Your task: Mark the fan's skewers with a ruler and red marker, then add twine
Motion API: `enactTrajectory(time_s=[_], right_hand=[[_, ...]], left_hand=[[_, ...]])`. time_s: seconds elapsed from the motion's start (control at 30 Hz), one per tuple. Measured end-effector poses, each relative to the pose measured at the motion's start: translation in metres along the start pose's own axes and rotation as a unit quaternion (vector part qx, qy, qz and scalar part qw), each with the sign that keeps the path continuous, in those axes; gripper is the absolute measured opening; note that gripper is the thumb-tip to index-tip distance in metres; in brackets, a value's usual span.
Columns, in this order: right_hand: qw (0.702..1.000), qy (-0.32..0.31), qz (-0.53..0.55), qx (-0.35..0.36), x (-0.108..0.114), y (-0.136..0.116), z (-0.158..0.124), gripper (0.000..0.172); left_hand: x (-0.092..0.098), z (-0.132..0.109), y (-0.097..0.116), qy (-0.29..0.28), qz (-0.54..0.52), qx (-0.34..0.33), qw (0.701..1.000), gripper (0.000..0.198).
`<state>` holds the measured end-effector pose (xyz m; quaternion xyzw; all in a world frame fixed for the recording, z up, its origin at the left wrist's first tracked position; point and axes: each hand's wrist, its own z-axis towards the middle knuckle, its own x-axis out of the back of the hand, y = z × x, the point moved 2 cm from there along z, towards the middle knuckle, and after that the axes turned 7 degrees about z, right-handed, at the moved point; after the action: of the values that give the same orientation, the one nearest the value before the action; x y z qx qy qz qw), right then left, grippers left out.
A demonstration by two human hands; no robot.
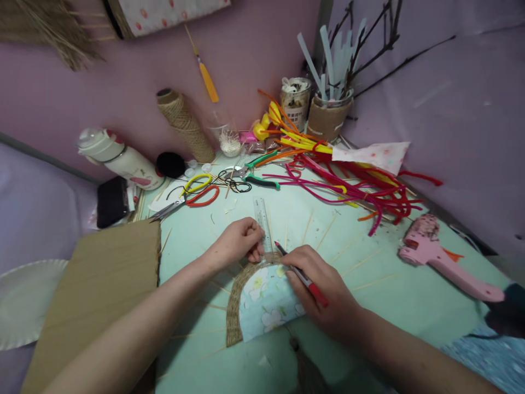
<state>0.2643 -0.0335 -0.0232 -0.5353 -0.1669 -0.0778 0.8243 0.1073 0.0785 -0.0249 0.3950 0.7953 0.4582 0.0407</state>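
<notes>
My left hand [241,241] is curled closed at the edge of a clear ruler [260,210], its fingertips against it. The ruler lies across the woven twine band, pointing away from me. In my right hand [324,284] is a red marker [301,276], its tip near the ruler and just above the band. Below both hands lies a half-round fan with blue flowered fabric [266,301] and a curved woven twine border [234,306]. Thin sticks [324,230] spread out from the border. My right hand covers part of the fan's right side.
Scissors [203,194], green-handled pliers [262,179] and fuzzy craft stems [348,186] lie behind the fan. A pink glue gun [451,268] rests at right. Cardboard [98,295] lies at left. A white bottle [123,161], twine cone [186,123] and jar of glue sticks [330,115] line the back.
</notes>
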Motion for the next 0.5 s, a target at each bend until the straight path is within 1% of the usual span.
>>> enactTrajectory(time_s=[0.1,0.17,0.4,0.5], right_hand=[[1.000,-0.009,0.000,-0.017,-0.003,0.000,0.000,0.019],[0.999,0.001,0.004,-0.034,-0.003,0.002,0.001,0.019],[0.987,0.113,0.041,-0.106,0.003,0.010,0.007,0.018],[0.980,0.140,0.055,-0.130,0.005,0.013,0.011,0.019]], left_hand=[[0.000,0.001,0.000,-0.001,0.007,0.007,1.000,0.016],[0.000,0.001,0.000,-0.002,0.013,0.009,1.000,0.015],[0.002,0.002,0.000,0.000,0.069,-0.006,0.998,0.016],[0.002,0.002,0.002,0.003,0.084,-0.014,0.996,0.017]])
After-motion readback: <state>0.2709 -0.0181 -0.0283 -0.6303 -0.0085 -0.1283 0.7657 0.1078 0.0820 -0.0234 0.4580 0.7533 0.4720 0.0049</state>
